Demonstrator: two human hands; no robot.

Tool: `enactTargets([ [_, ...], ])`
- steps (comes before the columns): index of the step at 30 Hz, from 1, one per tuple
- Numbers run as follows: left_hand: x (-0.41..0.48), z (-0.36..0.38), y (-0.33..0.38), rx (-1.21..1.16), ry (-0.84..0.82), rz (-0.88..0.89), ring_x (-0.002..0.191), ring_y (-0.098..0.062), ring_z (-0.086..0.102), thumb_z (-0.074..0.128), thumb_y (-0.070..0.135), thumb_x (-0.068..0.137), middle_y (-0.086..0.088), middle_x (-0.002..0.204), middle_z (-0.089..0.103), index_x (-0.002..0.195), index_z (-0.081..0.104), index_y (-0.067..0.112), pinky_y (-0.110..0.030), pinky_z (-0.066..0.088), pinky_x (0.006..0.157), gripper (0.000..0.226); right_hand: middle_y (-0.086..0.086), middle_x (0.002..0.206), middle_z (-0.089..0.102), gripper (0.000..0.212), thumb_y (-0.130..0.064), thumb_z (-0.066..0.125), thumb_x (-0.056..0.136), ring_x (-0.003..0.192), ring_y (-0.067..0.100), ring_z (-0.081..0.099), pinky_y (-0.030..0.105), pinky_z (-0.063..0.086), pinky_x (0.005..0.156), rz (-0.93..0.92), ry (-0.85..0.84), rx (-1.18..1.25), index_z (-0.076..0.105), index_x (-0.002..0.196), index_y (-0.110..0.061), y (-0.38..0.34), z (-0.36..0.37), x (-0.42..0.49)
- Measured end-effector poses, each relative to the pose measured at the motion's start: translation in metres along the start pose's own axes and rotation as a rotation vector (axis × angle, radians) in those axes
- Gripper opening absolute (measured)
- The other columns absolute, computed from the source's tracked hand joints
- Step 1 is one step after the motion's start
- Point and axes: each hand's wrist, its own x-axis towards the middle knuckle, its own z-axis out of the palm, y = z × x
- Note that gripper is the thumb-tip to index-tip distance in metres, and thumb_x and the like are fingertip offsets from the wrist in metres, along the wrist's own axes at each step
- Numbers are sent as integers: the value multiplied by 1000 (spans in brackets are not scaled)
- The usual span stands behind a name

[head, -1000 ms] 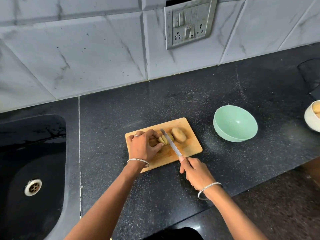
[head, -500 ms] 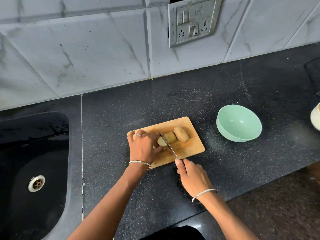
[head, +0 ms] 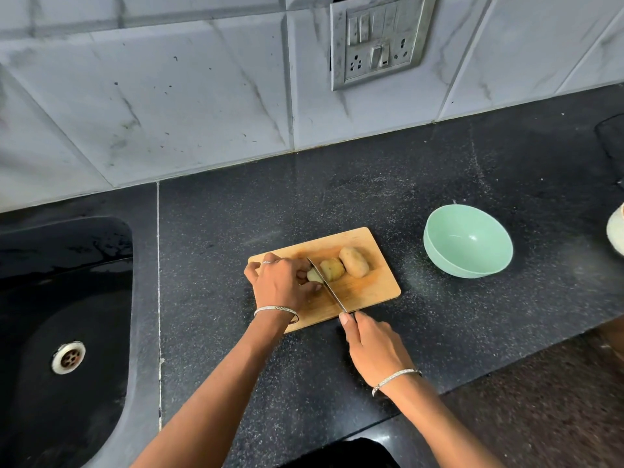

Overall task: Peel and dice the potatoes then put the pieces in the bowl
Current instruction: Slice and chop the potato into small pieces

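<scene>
Head view took in the black counter [head: 439, 184] with a sink [head: 50, 298] sunk at its left. A wooden cutting board [head: 378, 288] lay in the middle. Well to its right stood the green bowl [head: 467, 241], with no pieces visible in it. The left hand [head: 280, 285] was curled over the left end of a potato [head: 332, 269] on the board, pinning it down. The right hand [head: 374, 349] was closed round the handle of a knife [head: 329, 288], whose blade lay across that potato close to the left fingertips. A second potato [head: 354, 261] lay whole just beside the first. Done well, the cut likely needed those fingertips tucked back, the blade pressed straight down, and the rounded potato kept from rolling.
</scene>
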Motion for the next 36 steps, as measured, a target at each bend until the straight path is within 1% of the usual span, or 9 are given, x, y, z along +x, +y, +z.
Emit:
enactTargets([
  [2,1,1,-1,-4,-1,-6,100,-14,47,80,53,62,15,73,67,84,72,29,-45,25,94,33,9,89,64,39,-51,22,102,91,35,60,41,44,71,3,-2,8,44,82,-25,-2,1,-1],
  [10,3,1,-1,-15,-3,-2,98,-14,48,80,52,63,14,72,67,82,72,29,-41,21,89,31,10,93,64,43,-50,22,102,93,37,61,43,48,75,46,-21,12,50,92,-20,-8,4,-1],
  [15,6,-2,0,-49,-25,-6,101,-12,49,82,49,63,16,74,67,89,74,34,-44,26,95,31,10,100,63,42,-50,23,102,96,36,61,41,48,77,100,-69,-14,52,94,-20,-17,1,10],
  [19,5,-1,-1,-85,-23,-15,102,-13,49,84,46,62,16,73,67,86,74,33,-46,27,97,30,11,107,61,45,-50,24,102,101,36,60,42,48,83,148,-79,-35,55,102,-17,-25,-1,17],
  [21,3,-3,-1,-78,-20,-20,104,-13,49,84,46,62,16,73,67,87,73,33,-48,24,100,30,11,108,61,45,-50,24,102,101,36,60,41,48,82,151,-71,-49,55,103,-17,-27,0,18],
  [25,0,-7,3,-39,-21,-36,109,-12,46,82,49,64,18,74,65,88,72,35,-49,14,104,30,11,105,62,47,-51,23,102,99,36,60,41,48,80,139,-59,-70,56,102,-18,-21,3,8],
  [28,0,-8,3,-41,-34,-47,109,-13,46,82,51,63,18,72,63,87,73,34,-51,17,104,31,10,102,64,47,-52,21,101,97,35,61,41,47,77,139,-66,-86,55,100,-20,-6,5,-11],
  [31,0,-8,2,-50,-31,-41,109,-14,46,82,51,62,19,71,63,86,73,34,-51,17,104,31,9,99,65,41,-52,20,101,96,36,61,41,43,73,125,-57,-97,48,90,-25,6,3,-26],
  [36,-2,-5,-3,-83,-38,-32,108,-14,47,82,52,61,19,74,66,91,72,35,-54,22,103,35,8,92,64,39,-51,18,101,91,35,61,41,43,72,81,11,-103,42,83,-26,4,-9,-25],
])
